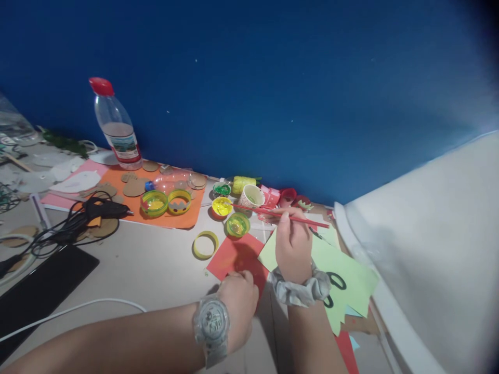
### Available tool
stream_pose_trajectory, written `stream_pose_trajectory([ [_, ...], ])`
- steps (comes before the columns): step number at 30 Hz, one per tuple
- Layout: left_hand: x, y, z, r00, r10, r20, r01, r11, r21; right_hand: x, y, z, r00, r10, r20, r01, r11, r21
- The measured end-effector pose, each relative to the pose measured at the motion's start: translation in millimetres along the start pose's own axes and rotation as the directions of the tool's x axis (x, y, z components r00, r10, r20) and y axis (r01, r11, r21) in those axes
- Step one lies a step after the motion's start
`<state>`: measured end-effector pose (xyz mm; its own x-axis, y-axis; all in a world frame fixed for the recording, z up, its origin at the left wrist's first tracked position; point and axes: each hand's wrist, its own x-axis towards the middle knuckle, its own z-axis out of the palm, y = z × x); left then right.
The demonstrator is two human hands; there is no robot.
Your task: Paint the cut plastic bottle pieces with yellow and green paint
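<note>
My right hand [293, 244] is closed around a red paintbrush [268, 211], which slants across to the left. Its tip reaches the yellow paint [222, 206] in a small round pot. My left hand [238, 305] is closed, its curled fingers pressing on a sheet of red paper [236, 254]. Just above that sheet stands a shallow green-rimmed cup [237, 225], with a yellow ring [205, 244] lying to its left. Behind the brush is a patterned paper cup [251, 198] with greenish liquid. A pot of green paint [222, 189] sits beside it.
Light green paper [346, 265] with scissors [336, 281] partly under it lies at right. Orange paper [183, 219] holds two yellow-green rings [179, 202] and cardboard pieces. A bottle [119, 130], glue gun [105, 208] with cable, and black phone-like slab [50, 296] are left. A blue wall rises behind.
</note>
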<state>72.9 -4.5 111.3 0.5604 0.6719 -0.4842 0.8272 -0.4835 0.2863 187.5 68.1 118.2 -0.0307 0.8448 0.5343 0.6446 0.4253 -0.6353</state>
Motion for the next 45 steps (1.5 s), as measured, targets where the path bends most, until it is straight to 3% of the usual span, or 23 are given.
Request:
stream_pose_trajectory([
  [10, -1.7, 0.4, -6.9, 0.999, 0.017, 0.05, -0.017, 1.0, 0.017, -2.4, 18.0, 13.4, 0.988, 0.097, 0.118, -0.105, 0.992, 0.069],
  [20, 0.6, 0.4, -6.4, 0.998, 0.006, 0.059, -0.006, 1.0, -0.003, -2.4, 16.4, 15.0, 0.987, 0.102, 0.121, -0.113, 0.989, 0.094],
  [26, 0.6, 0.9, -6.0, 0.998, 0.005, 0.065, -0.004, 1.0, -0.012, -2.4, 17.4, 10.9, 0.988, 0.142, 0.053, -0.149, 0.979, 0.143],
  [31, 1.2, 0.4, -6.7, 0.998, -0.003, 0.062, 0.004, 1.0, -0.017, 8.5, 24.7, 0.7, 0.919, 0.377, -0.111, -0.284, 0.832, 0.476],
  [37, 5.4, 1.0, 2.2, 0.999, -0.016, 0.038, 0.016, 1.0, -0.005, 16.6, 29.0, -4.0, 0.799, 0.587, -0.129, -0.375, 0.655, 0.656],
  [40, 6.7, 2.5, 8.0, 1.0, -0.02, 0.015, 0.02, 1.0, 0.008, 17.6, 30.3, -7.4, 0.787, 0.603, -0.131, -0.375, 0.636, 0.674],
  [45, 6.4, 4.0, 12.6, 1.0, -0.025, -0.009, 0.025, 0.999, 0.035, 20.2, 33.0, -23.2, 0.803, 0.562, -0.197, -0.315, 0.682, 0.66],
])
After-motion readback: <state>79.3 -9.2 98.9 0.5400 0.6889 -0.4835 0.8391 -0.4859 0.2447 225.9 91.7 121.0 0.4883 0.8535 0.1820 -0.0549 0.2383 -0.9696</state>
